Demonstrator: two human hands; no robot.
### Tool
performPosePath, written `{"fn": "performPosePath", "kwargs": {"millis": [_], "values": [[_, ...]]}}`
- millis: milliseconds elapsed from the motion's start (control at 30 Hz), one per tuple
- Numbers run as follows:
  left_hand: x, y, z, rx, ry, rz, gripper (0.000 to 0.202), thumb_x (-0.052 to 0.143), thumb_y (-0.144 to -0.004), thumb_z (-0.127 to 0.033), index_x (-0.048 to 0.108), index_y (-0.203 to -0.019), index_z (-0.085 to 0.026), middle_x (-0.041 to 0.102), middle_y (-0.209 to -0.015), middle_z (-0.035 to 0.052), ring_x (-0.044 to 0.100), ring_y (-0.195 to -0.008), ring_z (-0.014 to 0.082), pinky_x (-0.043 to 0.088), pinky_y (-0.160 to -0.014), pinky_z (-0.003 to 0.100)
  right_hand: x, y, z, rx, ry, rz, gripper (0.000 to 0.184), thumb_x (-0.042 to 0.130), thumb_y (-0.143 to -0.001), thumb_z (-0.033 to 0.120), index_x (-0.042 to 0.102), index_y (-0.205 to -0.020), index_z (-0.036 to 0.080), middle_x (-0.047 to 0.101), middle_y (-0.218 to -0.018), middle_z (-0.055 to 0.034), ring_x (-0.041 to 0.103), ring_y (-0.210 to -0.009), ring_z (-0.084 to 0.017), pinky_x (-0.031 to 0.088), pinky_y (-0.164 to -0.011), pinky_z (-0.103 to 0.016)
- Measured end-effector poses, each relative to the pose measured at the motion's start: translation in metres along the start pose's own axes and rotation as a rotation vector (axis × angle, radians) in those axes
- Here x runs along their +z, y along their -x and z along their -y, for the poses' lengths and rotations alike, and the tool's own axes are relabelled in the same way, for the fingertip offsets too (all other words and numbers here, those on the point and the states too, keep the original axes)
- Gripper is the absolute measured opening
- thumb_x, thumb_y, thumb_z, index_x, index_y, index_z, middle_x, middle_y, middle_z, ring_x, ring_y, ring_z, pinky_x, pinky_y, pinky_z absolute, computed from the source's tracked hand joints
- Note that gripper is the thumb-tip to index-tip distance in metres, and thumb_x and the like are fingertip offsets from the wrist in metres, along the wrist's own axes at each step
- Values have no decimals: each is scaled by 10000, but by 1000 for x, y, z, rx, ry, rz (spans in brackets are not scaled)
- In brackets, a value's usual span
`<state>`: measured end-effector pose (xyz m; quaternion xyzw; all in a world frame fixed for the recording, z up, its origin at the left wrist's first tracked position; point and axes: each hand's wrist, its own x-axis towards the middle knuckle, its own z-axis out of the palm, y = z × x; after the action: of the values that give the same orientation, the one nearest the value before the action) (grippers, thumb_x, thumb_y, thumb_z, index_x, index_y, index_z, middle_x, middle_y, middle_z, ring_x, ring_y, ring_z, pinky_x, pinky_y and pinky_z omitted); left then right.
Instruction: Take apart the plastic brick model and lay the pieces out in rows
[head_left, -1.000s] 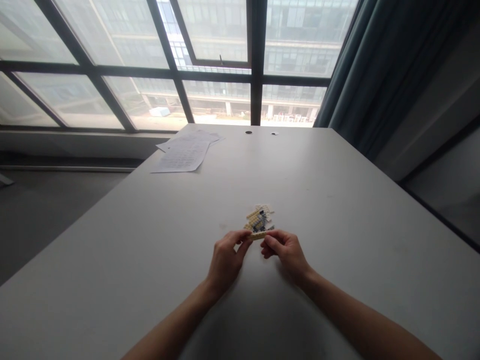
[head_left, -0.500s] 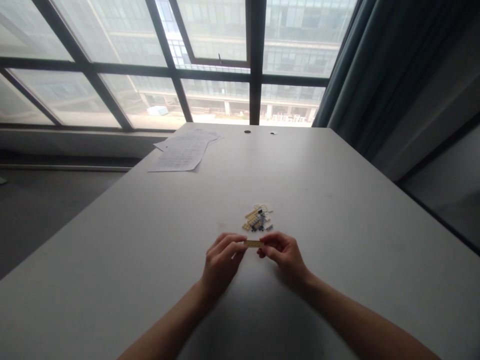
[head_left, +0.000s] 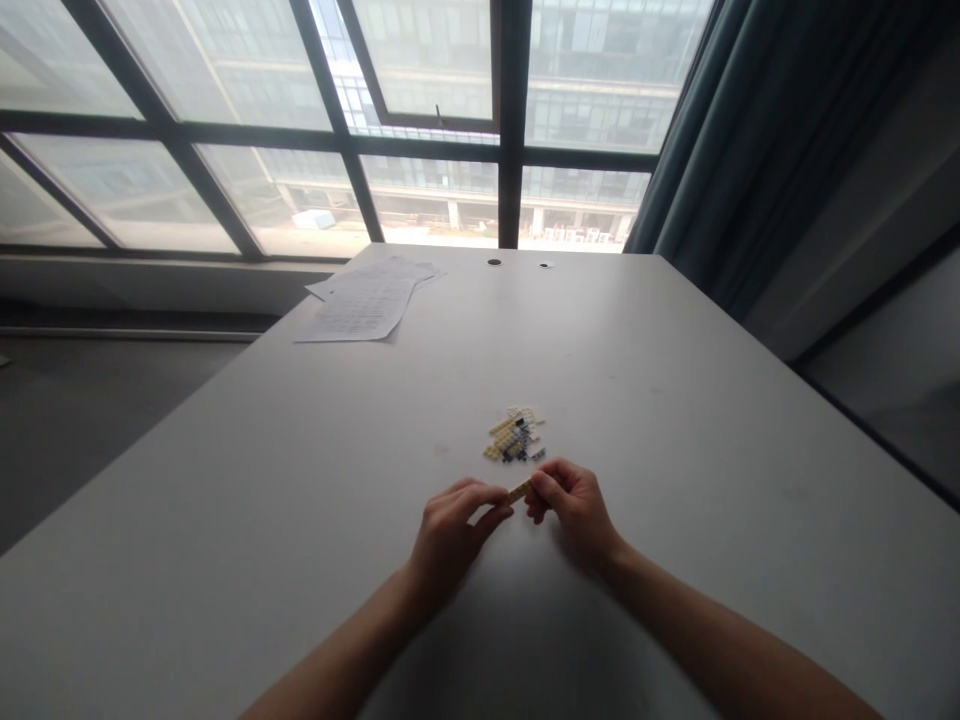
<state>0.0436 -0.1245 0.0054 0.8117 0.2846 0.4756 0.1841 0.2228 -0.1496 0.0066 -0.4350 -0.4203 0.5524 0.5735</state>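
Between my two hands is a small tan building brick (head_left: 520,490), long and narrow, tilted with its right end higher. My left hand (head_left: 459,522) pinches its left end between thumb and fingers. At the other end my right hand (head_left: 574,505) grips it with thumb and forefinger, the other fingers curled below. The fingertips hide both ends of the brick. Just beyond the hands lies a pile of loose building bricks (head_left: 514,436) in tan, cream, grey and black.
The pile and my hands are over a wide white table (head_left: 697,480). Several printed paper sheets (head_left: 364,305) lie at its far left. Two small holes (head_left: 494,263) are near the far edge, before a window (head_left: 435,195). A dark curtain (head_left: 720,170) hangs at right.
The tan brick has turned from level to slanting, its right end now raised. Both hands have shifted slightly to the right with it. The pile has stayed put.
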Motion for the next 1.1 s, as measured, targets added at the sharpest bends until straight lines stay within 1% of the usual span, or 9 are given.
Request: {"fn": "performPosePath", "kwargs": {"millis": [100,267,367,500,667,767,867,1000,1100], "values": [[2,1,0,-16,14,2,100,715,-778,-163,652,-853,-182,684,-741,13,646,-655,113,517,-613,204,0,-1,-1,3,13,-14,253,650,-815,390,609,-726,157,630,-571,3,570,-486,-113,465,-476,-231],[3,3,0,-121,-41,-4,52,701,-795,-191,654,-816,-191,689,-724,3,640,-632,114,504,-609,213,0,1,-3,-39,38,0,173,712,-758,313,645,-830,171,670,-679,-3,620,-613,-132,507,-627,-267],[-2,4,3,-77,-112,99,33,673,-821,-209,647,-805,-197,678,-697,-4,616,-613,116,482,-604,226,1,1,-3,-42,106,21,187,707,-750,286,662,-896,178,673,-712,-4,616,-634,-138,505,-646,-276],[-21,4,14,141,-297,240,53,642,-849,-238,633,-880,-197,688,-772,16,601,-713,149,462,-696,286,9,-7,-2,-84,402,35,167,679,-764,245,675,-918,178,677,-751,-8,598,-644,-132,479,-636,-257],[-45,7,23,260,-449,305,142,624,-859,-240,625,-998,-209,688,-931,40,591,-822,167,447,-764,317,33,-24,-4,-193,812,119,78,629,-798,162,681,-848,189,689,-763,-4,595,-674,-135,443,-687,-250],[-49,9,22,263,-481,367,195,608,-866,-260,627,-1057,-226,672,-1004,58,591,-860,177,456,-780,326,47,-29,-7,-300,1014,125,94,598,-835,159,669,-883,198,693,-873,-18,602,-821,-158,421,-777,-259],[-48,10,21,231,-484,440,161,585,-874,-267,640,-1019,-224,658,-1052,68,587,-893,192,458,-795,344,53,-29,-9,-357,1224,137,99,557,-885,207,656,-881,209,675,-891,-25,576,-886,-177,400,-819,-277],[-46,10,22,194,-484,457,152,570,-877,-251,636,-1009,-215,659,-1046,69,584,-869,194,455,-779,348,52,-31,-8,-384,1357,152,101,553,-897,248,645,-874,214,655,-925,-34,550,-927,-192,375,-855,-297],[-45,12,25,165,-465,427,203,539,-886,-201,609,-1077,-202,672,-1023,75,582,-854,186,454,-782,338,46,-42,-2,-393,1390,60,132,536,-907,281,641,-954,216,648,-984,-51,531,-967,-212,358,-874,-319]]}}
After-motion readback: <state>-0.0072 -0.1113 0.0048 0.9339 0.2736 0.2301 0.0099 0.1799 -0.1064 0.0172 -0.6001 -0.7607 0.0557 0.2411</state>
